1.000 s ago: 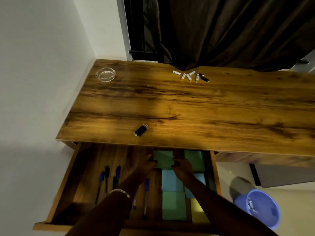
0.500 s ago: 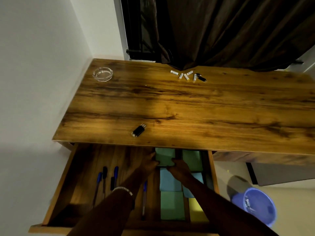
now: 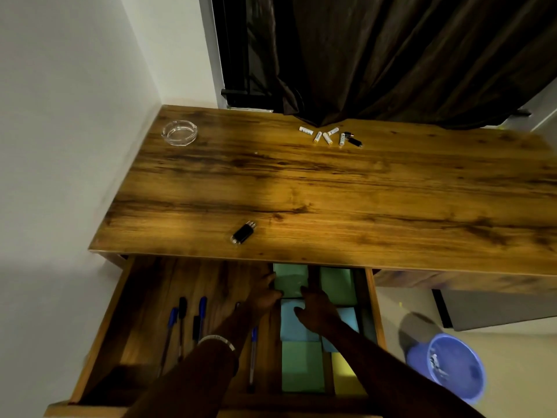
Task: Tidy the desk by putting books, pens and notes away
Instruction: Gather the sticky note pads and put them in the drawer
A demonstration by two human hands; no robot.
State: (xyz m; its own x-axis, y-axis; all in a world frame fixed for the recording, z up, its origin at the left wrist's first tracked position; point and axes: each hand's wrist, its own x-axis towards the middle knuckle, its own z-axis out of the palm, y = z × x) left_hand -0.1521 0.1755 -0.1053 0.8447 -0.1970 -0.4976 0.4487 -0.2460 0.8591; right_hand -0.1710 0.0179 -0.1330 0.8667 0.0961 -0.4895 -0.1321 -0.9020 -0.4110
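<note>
**Notes going into the drawer, back row**

You have both hands down in the open drawer (image 3: 99,333), working on the green pad of notes (image 3: 291,280) at the far end, just under the front edge of the desk (image 3: 331,188). Your left hand (image 3: 265,297) holds the pad's left edge, thumb at the near corner and fingers along the side. Your right hand (image 3: 316,309) lies at the pad's near right corner with its fingers reaching forward; whether it pinches the pad or only presses it is too dark to tell.

The step in hand looks like seating this pad squarely in the back row. A second green pad (image 3: 337,285) lies just beside it on the right, blue pads (image 3: 294,324) sit next toward you, then another green pad (image 3: 303,366) and a yellow one (image 3: 346,372) nearest. Several pens (image 3: 180,324) lie in the left part of the drawer, and another pen (image 3: 252,357) lies near the notes.

Next, you need to nudge the pad flat and in line with its neighbours, then let go without dragging it back out. No books, pens or notes show on the desk top; what lies there is a dark USB stick (image 3: 243,232) near the front, a scatter of batteries (image 3: 327,136) at the back and a glass ashtray (image 3: 180,132) in the corner. A blue bin (image 3: 452,366) stands on the floor to your right.
</note>
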